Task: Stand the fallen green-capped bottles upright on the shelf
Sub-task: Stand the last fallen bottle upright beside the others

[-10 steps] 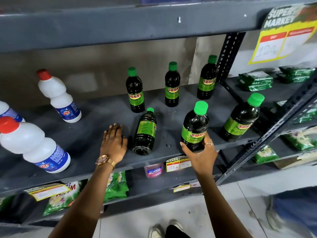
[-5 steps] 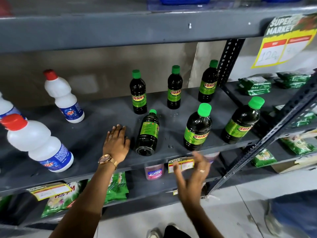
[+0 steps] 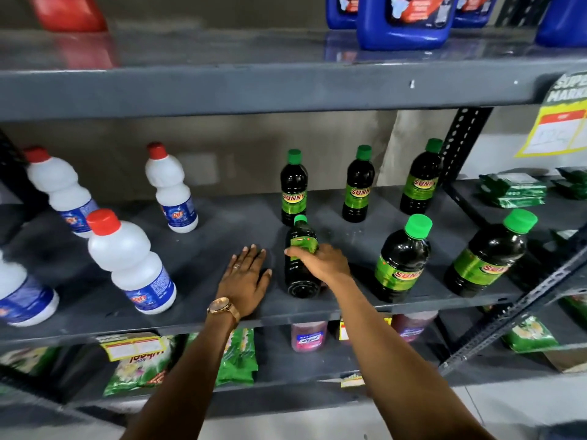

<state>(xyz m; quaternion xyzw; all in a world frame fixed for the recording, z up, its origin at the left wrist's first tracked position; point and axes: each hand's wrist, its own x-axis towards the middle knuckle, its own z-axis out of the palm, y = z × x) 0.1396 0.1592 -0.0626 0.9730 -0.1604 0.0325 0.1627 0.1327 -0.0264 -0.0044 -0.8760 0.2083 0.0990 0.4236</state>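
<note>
One dark green-capped bottle (image 3: 300, 282) lies on its side on the grey shelf (image 3: 206, 249), cap pointing to the back, base toward me. My right hand (image 3: 320, 262) is laid over its middle with fingers curled around it. My left hand (image 3: 246, 277) rests flat on the shelf just left of that bottle, fingers apart, touching no bottle. Several other green-capped bottles stand upright: three in the back row (image 3: 293, 185), (image 3: 358, 185), (image 3: 421, 179) and two near the front edge (image 3: 401, 262), (image 3: 489, 255).
White red-capped bottles (image 3: 130, 265), (image 3: 170, 188), (image 3: 60, 192) stand on the left of the shelf. Blue jugs (image 3: 403, 20) sit on the shelf above. Green packets (image 3: 513, 188) lie on the right rack, more packets below. A slanted metal brace (image 3: 514, 312) crosses at right.
My right hand let go of the front upright bottle, dropped below the shelf edge, then reached left onto the fallen bottle. My left hand stayed flat on the shelf. The view tilted up.
</note>
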